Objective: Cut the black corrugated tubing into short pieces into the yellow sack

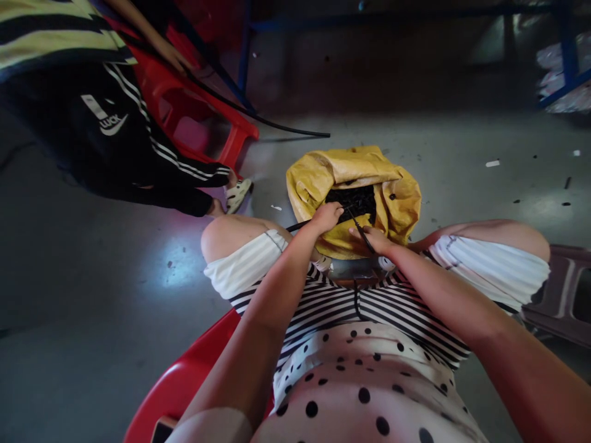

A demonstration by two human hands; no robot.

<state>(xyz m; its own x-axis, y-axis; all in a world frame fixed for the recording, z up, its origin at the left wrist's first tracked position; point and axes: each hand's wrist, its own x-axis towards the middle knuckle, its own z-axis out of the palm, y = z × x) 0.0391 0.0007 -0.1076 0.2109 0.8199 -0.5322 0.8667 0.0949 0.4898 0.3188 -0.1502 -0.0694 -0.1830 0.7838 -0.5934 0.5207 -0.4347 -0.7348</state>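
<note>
My left hand [327,217] is closed around a thin black tube [299,226], which runs out to the left past my knee. In my right hand [377,240] is a pair of black-handled scissors [362,232], its tip pointing up and left toward the end of the tube. Both hands are over the near side of a yellow woven sack [355,165] standing between my feet. Its rim is rolled down, and many small dark pieces [362,198] lie inside. Where the blades meet the tube is too small to make out.
At left, a person in black trousers [129,135] stands by a red stool [184,117], a hand near a long black tube [277,127]. A blue metal frame [244,55] stands behind. Small scraps dot the floor at right, near a dark stool [561,289].
</note>
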